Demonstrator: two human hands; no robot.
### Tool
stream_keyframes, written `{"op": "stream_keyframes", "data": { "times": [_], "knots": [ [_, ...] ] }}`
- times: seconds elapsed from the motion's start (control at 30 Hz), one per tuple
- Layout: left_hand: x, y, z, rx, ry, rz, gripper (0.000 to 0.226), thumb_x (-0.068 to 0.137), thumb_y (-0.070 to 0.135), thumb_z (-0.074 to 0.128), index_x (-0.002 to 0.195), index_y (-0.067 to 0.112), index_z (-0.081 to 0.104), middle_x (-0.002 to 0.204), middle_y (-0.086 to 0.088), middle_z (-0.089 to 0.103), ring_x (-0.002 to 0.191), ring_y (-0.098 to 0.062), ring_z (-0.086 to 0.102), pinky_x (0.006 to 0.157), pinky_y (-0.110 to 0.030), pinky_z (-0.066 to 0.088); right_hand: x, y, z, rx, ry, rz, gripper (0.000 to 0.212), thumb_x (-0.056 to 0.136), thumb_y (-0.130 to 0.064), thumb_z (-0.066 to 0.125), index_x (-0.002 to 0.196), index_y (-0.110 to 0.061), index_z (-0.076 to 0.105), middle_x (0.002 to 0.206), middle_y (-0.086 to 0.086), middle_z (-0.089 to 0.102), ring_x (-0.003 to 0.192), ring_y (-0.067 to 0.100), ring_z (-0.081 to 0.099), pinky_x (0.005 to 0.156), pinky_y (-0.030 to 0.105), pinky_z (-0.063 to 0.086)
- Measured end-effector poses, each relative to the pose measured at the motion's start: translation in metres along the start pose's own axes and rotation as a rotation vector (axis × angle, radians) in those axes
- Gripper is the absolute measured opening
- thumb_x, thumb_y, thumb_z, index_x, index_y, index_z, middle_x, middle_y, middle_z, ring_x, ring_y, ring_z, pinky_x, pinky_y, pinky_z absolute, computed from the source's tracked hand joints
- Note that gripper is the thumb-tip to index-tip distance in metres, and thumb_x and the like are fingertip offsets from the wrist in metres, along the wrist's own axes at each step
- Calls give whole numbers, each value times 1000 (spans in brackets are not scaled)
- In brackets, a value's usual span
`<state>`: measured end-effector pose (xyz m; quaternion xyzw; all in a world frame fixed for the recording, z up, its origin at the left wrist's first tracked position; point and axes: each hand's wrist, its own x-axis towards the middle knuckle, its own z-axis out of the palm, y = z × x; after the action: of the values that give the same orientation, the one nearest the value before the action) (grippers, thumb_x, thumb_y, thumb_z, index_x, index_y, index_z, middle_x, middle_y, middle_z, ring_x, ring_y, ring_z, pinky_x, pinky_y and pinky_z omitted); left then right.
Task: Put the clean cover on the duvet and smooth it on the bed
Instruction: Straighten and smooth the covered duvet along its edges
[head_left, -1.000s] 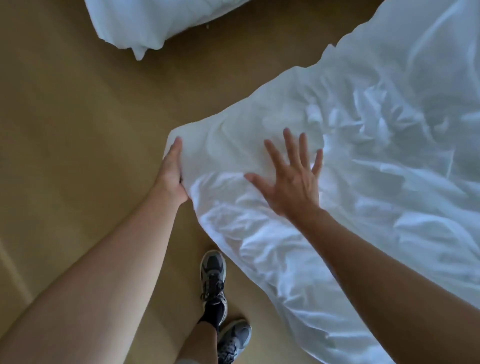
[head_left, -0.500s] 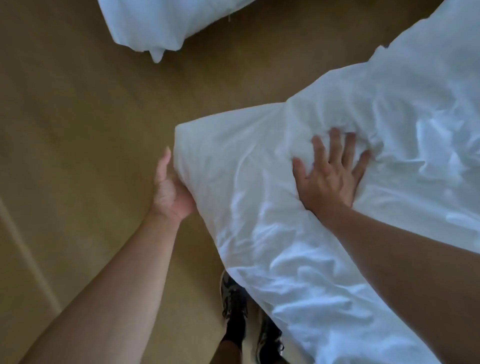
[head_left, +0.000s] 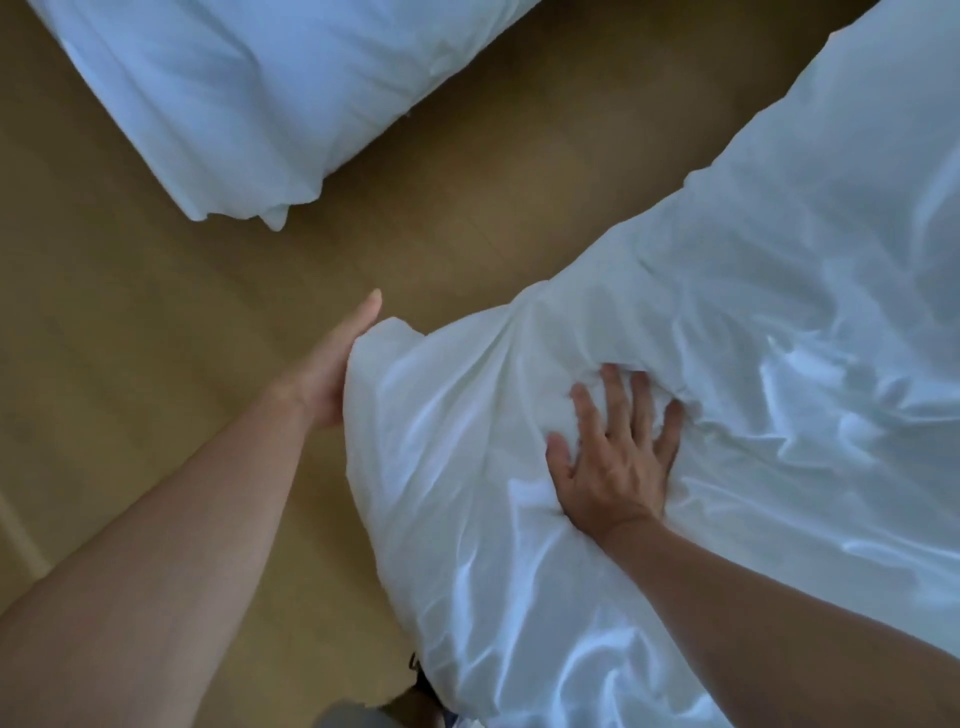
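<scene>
Left hand (head_left: 332, 374), right hand (head_left: 618, 462) on duvet (head_left: 727, 338)

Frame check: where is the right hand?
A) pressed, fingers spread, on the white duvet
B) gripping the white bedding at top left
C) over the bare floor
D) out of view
A: the right hand lies with fingers spread on the white duvet, denting its fabric.

The duvet cover (head_left: 727, 364) is thin, soft white cloth, heavily creased, and its ridges catch a faint satin sheen. Left of the duvet cover, the floor (head_left: 156, 312) looks like tan wood or wood-look board, smooth and matt. Up-left of the duvet cover, a second bedding piece (head_left: 234, 93) is also white cloth, smoother and duller.
</scene>
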<state>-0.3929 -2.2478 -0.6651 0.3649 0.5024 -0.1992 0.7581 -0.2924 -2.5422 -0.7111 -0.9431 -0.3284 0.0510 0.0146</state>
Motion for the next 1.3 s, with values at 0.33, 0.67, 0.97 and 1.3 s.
{"op": "stream_keyframes", "data": {
  "times": [0.33, 0.67, 0.97, 1.3],
  "knots": [
    [87, -34, 7, 1244, -206, -347, 60, 74, 58, 66, 120, 20, 59, 120, 8, 62, 109, -15, 57, 98, -31, 43, 62, 7, -41, 96, 324, 125, 52, 87, -50, 63, 129, -21, 65, 142, 11, 54, 126, 35, 51, 102, 50, 32],
    [183, -3, 126, 592, -322, -178, 78, 72, 63, 74, 131, 13, 64, 124, -2, 70, 97, -14, 67, 74, -31, 51, 109, 43, -16, -177, 281, 714, 58, 92, -68, 49, 95, -10, 59, 101, 13, 60, 99, 36, 53, 84, 46, 37],
    [178, 85, 44, 715, 138, 248, 44, 63, 49, 92, 86, 18, 71, 82, 9, 71, 70, -3, 67, 51, -19, 48, 101, 23, -16, -110, 281, 718, 66, 83, -67, 62, 129, -20, 58, 142, 12, 49, 132, 35, 43, 109, 53, 29],
    [201, 141, 146, 345, -480, -201, 67, 95, 72, 38, 138, 25, 61, 131, -3, 68, 121, -22, 64, 108, -43, 44, 100, 24, -6, -81, 32, 731, 79, 83, -69, 49, 150, -27, 43, 166, 9, 19, 154, 38, 6, 111, 77, 8]
  ]
}}
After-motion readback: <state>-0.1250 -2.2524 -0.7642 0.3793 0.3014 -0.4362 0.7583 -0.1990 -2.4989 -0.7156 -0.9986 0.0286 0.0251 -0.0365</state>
